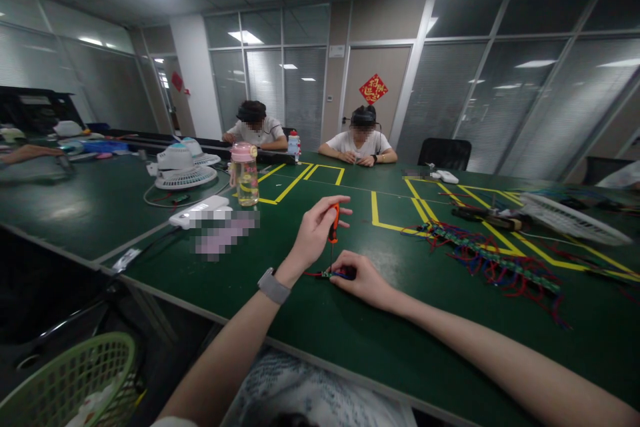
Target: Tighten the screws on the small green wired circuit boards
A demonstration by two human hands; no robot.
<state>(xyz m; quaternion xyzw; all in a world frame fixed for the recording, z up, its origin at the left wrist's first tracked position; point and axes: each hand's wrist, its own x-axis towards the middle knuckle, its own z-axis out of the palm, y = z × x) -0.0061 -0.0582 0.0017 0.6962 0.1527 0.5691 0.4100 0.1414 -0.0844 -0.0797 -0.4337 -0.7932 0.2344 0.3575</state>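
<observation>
My left hand (320, 227), with a watch on its wrist, grips an orange and black screwdriver (335, 223) held upright. The screwdriver's thin shaft points down at a small green circuit board (326, 274) on the green table; whether the tip touches it is too small to tell. Pinched at the board's right end are my right hand's (357, 277) fingers, with dark blue wires beside them. A red wire leaves the board on the left. A long row of similar boards with red and blue wires (493, 258) lies to the right.
A pink-lidded bottle (246, 177), a white power strip (200, 211) and white fans (184, 167) stand on the left. Yellow tape marks the green table (280, 240). Two people sit across it. A green basket (113, 353) is at the lower left. Another person's hand shows far left.
</observation>
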